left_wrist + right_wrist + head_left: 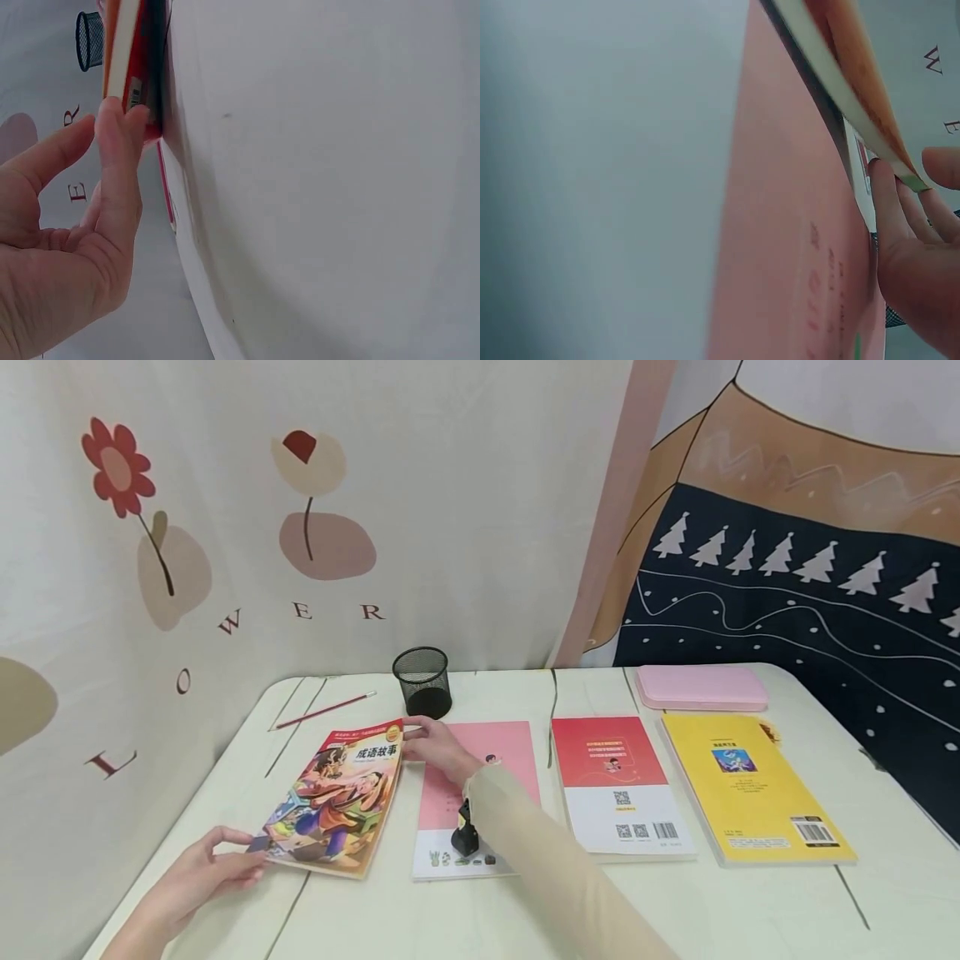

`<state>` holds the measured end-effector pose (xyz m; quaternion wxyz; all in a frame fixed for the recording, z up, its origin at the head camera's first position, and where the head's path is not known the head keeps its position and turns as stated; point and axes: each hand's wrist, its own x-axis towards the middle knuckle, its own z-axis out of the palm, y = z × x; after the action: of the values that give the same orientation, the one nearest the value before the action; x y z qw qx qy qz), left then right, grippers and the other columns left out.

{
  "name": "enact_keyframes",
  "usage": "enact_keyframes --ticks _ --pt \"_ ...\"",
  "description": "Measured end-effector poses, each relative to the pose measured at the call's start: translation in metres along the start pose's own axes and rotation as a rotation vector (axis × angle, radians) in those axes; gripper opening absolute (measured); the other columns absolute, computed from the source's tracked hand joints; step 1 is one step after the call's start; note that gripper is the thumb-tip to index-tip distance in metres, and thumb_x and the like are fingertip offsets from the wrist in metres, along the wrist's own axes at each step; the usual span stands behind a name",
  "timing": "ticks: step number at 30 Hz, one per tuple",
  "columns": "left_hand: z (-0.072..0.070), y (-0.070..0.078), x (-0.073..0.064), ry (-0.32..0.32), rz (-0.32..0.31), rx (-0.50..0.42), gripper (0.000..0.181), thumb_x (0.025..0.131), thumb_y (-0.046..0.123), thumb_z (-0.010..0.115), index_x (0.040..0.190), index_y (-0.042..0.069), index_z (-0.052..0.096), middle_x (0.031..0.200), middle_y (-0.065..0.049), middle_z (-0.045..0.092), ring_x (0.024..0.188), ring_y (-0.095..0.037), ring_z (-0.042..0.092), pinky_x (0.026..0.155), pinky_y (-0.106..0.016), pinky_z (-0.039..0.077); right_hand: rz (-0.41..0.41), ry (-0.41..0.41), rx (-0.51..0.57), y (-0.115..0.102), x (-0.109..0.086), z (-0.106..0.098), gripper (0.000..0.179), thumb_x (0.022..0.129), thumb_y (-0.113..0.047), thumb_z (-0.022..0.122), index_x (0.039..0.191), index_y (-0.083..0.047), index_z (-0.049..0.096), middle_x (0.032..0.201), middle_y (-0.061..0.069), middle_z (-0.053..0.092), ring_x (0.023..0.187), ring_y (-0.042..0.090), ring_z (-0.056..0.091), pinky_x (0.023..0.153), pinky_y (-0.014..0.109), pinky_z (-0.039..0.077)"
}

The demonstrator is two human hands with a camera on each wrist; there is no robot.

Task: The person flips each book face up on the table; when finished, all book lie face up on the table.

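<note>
An illustrated storybook [333, 802] with a red top band is held at a slant at the left, somewhat raised off the table. My left hand [198, 872] grips its lower left corner; in the left wrist view the fingertips [112, 124] meet the book's edge. At the upper right corner my right hand [442, 750] holds the book, fingers [889, 199] underneath and thumb on the upper side. Under my right forearm lies a pink and white book [442, 827], partly hidden by the arm.
A red and white book [618, 789] and a yellow book [753, 789] lie to the right. Behind them is a pink case [701, 687]. A black mesh pen holder [422, 681] stands at the back, with a red pencil [326, 710] left of it. Printed curtains [450, 510] border the table.
</note>
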<state>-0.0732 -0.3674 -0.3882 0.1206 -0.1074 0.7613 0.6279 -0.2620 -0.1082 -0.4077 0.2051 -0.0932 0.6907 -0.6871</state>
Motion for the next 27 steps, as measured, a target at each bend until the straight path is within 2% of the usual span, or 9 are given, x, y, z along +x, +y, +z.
enact_keyframes --ticks 5,8,13,18,23,27 --pt "-0.0038 -0.0026 0.0 -0.074 -0.026 0.023 0.037 0.087 0.007 0.054 0.106 -0.012 0.028 0.089 -0.016 0.064 0.077 -0.019 0.062 0.069 -0.029 0.051 0.024 -0.035 0.009 0.0009 0.0018 0.001 0.048 0.08 0.004 0.057 0.125 -0.011 0.048 0.103 0.008 0.059 0.086 0.017 0.059 0.075 0.029 0.049" --pt "-0.0045 -0.0028 -0.0003 -0.099 -0.051 0.038 0.042 0.087 0.01 0.054 0.109 -0.013 0.025 0.091 -0.015 0.063 0.079 -0.02 0.062 0.071 -0.03 0.05 0.023 -0.049 0.009 0.0016 0.0029 0.0015 0.048 0.08 0.003 0.057 0.125 -0.01 0.047 0.106 0.008 0.058 0.088 0.017 0.058 0.076 0.029 0.049" --pt "-0.0049 -0.0023 -0.0017 -0.127 -0.045 0.056 0.045 0.087 0.013 0.054 0.109 -0.013 0.025 0.092 -0.017 0.063 0.08 -0.022 0.062 0.072 -0.032 0.05 0.037 -0.082 -0.024 0.002 0.0042 0.0015 0.056 0.078 0.004 0.057 0.129 -0.012 0.044 0.111 0.008 0.056 0.093 0.018 0.056 0.08 0.03 0.047" --pt "-0.007 -0.0028 -0.0034 -0.147 -0.044 0.088 0.041 0.087 0.014 0.055 0.107 -0.012 0.03 0.093 -0.019 0.063 0.08 -0.024 0.062 0.071 -0.032 0.051 0.024 -0.125 -0.079 0.0022 0.0045 0.0005 0.065 0.073 0.004 0.058 0.133 -0.011 0.038 0.116 0.01 0.054 0.099 0.019 0.053 0.086 0.033 0.041" --pt "-0.009 -0.0037 -0.0032 -0.157 -0.07 0.104 0.034 0.088 0.015 0.054 0.103 -0.008 0.035 0.091 -0.018 0.063 0.079 -0.025 0.062 0.069 -0.032 0.051 0.028 -0.147 -0.102 0.0012 0.0041 0.001 0.064 0.077 0.001 0.057 0.136 -0.008 0.033 0.117 0.013 0.054 0.1 0.018 0.053 0.087 0.033 0.041" --pt "-0.0097 -0.0032 -0.0038 -0.178 -0.062 0.121 0.027 0.088 0.016 0.053 0.099 -0.006 0.039 0.091 -0.017 0.064 0.08 -0.025 0.062 0.068 -0.032 0.051 0.051 -0.142 -0.143 -0.0006 0.0046 0.0008 0.064 0.078 -0.004 0.058 0.136 -0.01 0.032 0.121 0.011 0.051 0.102 0.018 0.052 0.089 0.033 0.04"
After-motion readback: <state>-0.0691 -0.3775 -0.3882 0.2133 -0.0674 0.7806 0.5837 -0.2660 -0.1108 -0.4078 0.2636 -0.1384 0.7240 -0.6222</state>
